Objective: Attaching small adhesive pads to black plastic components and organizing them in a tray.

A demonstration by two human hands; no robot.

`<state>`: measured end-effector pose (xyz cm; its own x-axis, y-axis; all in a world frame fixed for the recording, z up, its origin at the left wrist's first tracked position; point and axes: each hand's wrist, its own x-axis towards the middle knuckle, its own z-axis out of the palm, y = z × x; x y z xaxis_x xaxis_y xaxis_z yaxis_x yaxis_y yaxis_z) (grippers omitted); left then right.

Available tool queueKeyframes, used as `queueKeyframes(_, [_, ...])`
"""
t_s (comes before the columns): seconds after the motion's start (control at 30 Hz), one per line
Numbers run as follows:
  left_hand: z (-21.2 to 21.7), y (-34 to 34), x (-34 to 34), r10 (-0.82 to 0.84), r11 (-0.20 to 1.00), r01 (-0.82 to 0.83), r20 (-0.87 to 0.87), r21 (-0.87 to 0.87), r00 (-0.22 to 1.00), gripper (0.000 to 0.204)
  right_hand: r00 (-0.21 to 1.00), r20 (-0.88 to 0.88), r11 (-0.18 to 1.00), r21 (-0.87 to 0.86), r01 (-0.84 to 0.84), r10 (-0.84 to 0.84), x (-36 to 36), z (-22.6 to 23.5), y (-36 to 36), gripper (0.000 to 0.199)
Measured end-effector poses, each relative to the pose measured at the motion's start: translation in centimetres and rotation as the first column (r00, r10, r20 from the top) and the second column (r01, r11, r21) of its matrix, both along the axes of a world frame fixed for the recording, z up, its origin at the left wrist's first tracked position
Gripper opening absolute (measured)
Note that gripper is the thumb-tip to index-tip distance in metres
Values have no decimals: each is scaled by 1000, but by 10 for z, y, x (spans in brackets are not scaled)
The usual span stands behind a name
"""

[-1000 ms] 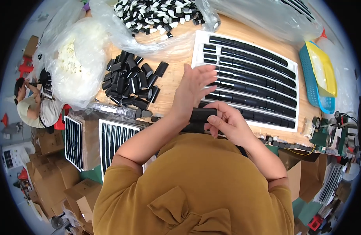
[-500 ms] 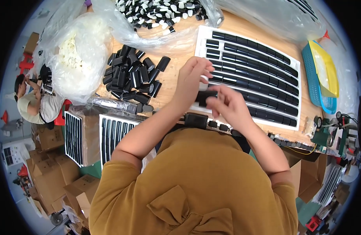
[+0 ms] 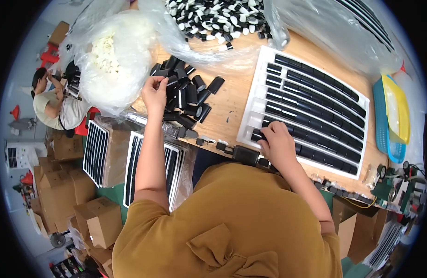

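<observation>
- Your left hand [image 3: 154, 95] has moved from beside your other hand over to the pile of black pieces [image 3: 191, 92], and your right hand [image 3: 279, 141] has gone from the near edge of the surface [image 3: 227, 99] to the near-left corner of the white tray [image 3: 253, 116]. The view has swung too.
- Your left fingers are drawn nearly together at the near-left side of the pile; you may be touching a piece, but I cannot tell whether you have hold of one.
- Your right fingers are half curled over a black piece [image 3: 257, 135], which appears to lie at the left end of the tray's nearest row. Whether they grip or only press it, I cannot tell.
- That piece could sit crooked if you press one end harder, or nudge its neighbour, hidden under your hand.
- The pile's pieces lie loose and crossed, so pulling one from underneath could roll others toward the near edge.
- With your hands well apart, you can hardly watch both; a blind pinch at the pile could pick up two pieces or miss.
- The clear bag [image 3: 125, 88] of white pieces [image 3: 104, 53] is just left of your left hand; a wide sweep could snag its film.
</observation>
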<state>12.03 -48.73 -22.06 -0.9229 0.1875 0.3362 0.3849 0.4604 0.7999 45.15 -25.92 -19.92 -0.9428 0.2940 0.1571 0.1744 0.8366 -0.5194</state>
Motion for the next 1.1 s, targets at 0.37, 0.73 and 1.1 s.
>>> queueKeyframes(0.37, [17, 152, -35, -324, 938, 267, -281, -222, 903, 14, 999, 15, 999, 15, 41, -42, -2, -3, -10, 31])
queueKeyframes(0.73, [-13, 218, -41, -567, 669, 379, -110, -640, 816, 9, 995, 56, 997, 0, 81, -81, -2, -6, -10, 30])
queueKeyframes(1.1, [60, 139, 117, -606, 782, 412, 419, 468, 676, 25, 995, 89, 993, -97, 61, -53, 1, -6, -1, 25])
